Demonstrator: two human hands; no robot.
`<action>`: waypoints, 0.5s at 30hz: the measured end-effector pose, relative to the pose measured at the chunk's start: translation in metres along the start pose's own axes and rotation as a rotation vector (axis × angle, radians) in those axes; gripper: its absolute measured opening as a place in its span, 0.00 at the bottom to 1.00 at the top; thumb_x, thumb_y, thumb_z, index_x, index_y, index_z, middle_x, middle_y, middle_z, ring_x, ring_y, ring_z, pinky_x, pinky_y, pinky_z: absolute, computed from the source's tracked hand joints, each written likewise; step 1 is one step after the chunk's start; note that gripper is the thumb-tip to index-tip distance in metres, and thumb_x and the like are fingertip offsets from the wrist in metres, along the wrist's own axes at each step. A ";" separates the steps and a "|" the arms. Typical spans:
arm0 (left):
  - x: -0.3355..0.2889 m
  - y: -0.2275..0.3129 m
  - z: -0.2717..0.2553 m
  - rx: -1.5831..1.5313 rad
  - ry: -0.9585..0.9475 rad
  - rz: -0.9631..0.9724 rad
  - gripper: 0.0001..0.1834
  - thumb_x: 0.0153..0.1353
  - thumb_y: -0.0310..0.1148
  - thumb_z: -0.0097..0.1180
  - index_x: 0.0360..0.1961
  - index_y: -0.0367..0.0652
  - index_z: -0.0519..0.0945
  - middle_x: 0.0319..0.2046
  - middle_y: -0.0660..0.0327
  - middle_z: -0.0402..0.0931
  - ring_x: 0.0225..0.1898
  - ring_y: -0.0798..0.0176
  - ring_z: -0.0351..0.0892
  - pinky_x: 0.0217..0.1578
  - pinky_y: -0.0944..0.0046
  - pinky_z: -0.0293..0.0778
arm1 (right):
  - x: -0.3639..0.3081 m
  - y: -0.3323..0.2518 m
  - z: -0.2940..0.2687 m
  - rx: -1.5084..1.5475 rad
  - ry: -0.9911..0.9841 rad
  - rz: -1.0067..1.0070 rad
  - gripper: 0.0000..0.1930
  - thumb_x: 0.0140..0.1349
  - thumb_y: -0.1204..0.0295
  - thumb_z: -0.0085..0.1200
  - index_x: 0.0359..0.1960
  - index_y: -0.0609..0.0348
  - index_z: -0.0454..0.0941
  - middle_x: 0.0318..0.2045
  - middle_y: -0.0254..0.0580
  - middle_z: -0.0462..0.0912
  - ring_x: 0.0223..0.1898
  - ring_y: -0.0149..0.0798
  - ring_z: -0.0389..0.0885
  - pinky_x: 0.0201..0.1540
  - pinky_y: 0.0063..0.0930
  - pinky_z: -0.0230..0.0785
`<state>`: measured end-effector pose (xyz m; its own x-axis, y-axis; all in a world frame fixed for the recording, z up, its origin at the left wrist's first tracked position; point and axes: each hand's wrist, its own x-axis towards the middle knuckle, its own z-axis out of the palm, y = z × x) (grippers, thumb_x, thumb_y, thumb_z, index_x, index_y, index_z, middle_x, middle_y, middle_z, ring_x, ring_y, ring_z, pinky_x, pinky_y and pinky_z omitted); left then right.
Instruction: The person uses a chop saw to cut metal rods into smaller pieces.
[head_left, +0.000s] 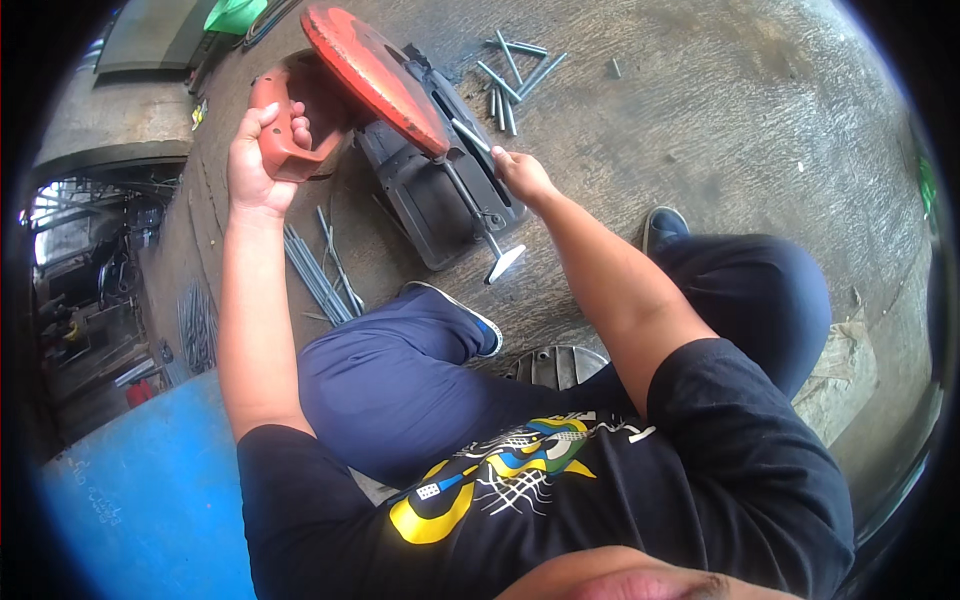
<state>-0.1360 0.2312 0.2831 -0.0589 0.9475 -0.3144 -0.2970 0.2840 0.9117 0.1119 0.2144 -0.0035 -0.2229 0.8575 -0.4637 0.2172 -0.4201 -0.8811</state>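
Note:
A chop saw with a worn orange blade guard (375, 80) and a dark base (425, 210) stands on the floor before me. My left hand (255, 155) is wrapped round its orange D-shaped handle (287, 160). Between the fingers of my right hand (522, 178) is the near end of a short metal rod (470, 135). The rod's far end meets the base beside the guard's lower edge. The blade is hidden under the guard. Near my right wrist, a clamp screw with a white crank handle (506, 264) sticks out of the base.
Several short cut rods (515, 90) lie beyond the saw, with one small piece (616, 68) apart. Longer rods (318, 275) rest left of the base. A blue panel (150, 500) is at lower left. A ribbed round metal part (556, 367) sits between my legs.

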 end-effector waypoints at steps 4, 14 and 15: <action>-0.001 -0.005 0.005 -0.007 0.016 0.033 0.21 0.56 0.32 0.55 0.46 0.31 0.68 0.36 0.55 0.71 0.32 0.64 0.74 0.33 0.68 0.78 | 0.000 0.000 -0.001 -0.069 0.001 0.010 0.28 0.65 0.47 0.41 0.34 0.63 0.79 0.30 0.51 0.81 0.36 0.46 0.80 0.43 0.38 0.68; -0.002 -0.004 0.006 0.028 -0.007 0.046 0.22 0.56 0.33 0.54 0.50 0.32 0.67 0.38 0.54 0.72 0.32 0.64 0.74 0.33 0.67 0.77 | 0.003 0.007 0.004 -0.023 -0.071 0.040 0.29 0.65 0.45 0.40 0.37 0.61 0.79 0.31 0.47 0.81 0.38 0.44 0.79 0.46 0.37 0.68; -0.002 -0.004 0.005 0.029 -0.009 0.043 0.22 0.56 0.33 0.54 0.50 0.32 0.67 0.38 0.54 0.72 0.32 0.64 0.74 0.33 0.67 0.77 | 0.003 0.009 0.004 -0.040 -0.061 0.021 0.29 0.65 0.45 0.40 0.36 0.61 0.79 0.31 0.47 0.81 0.38 0.44 0.79 0.46 0.37 0.68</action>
<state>-0.1295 0.2291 0.2811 -0.0624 0.9600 -0.2728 -0.2670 0.2473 0.9314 0.1091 0.2123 -0.0133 -0.2750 0.8283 -0.4882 0.2598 -0.4248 -0.8672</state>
